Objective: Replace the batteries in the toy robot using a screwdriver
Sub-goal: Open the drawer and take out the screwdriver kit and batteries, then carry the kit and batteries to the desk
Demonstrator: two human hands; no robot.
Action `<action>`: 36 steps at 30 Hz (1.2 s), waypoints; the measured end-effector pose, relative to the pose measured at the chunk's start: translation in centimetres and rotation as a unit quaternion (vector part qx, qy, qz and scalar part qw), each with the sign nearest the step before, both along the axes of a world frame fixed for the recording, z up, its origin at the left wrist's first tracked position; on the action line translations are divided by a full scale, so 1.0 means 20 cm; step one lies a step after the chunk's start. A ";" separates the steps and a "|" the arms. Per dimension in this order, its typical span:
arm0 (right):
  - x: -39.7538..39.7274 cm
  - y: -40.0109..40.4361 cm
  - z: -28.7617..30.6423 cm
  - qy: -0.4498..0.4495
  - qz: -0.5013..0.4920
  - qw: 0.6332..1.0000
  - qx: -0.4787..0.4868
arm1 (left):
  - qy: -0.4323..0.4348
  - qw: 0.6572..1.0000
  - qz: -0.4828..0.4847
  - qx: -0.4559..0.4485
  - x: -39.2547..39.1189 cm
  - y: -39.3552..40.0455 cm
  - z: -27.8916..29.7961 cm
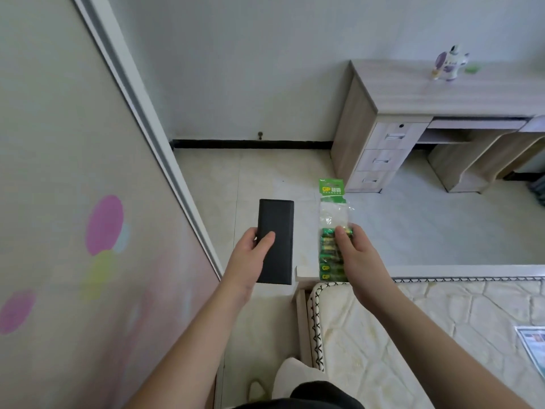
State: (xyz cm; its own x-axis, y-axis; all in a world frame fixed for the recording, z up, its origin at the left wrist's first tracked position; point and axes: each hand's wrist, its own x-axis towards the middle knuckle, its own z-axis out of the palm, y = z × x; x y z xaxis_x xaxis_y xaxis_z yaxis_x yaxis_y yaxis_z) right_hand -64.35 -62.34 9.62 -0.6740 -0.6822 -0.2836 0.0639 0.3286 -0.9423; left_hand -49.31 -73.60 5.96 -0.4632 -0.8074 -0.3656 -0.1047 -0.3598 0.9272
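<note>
My left hand (249,261) grips a flat black rectangular case (277,231), thumb across its front, held out over the floor. My right hand (355,255) holds a clear plastic pack of green batteries (331,231) with a green header card, upright beside the case. The white and purple toy robot (449,64) stands far off on the wooden desk (413,93) at the upper right. No screwdriver is visible.
A small green object (472,69) lies next to the robot. The desk has a drawer stack (383,157) on its left side. A mattress (413,335) with a printed sheet (533,346) lies at the lower right. A sliding wardrobe door (73,202) fills the left.
</note>
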 end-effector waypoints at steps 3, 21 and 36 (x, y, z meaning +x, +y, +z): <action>-0.12 -0.11 -0.01 0.001 -0.014 1.000 0.001 | -0.006 0.999 -0.018 -0.029 -0.14 -0.13 0.02; -1.08 -0.67 0.12 -0.012 -0.130 0.991 -0.026 | 0.001 0.991 -0.134 -0.032 -1.20 -0.82 0.35; -1.75 -1.23 0.26 0.043 -0.292 0.954 -0.044 | 0.060 0.947 -0.313 -0.038 -2.18 -1.51 0.40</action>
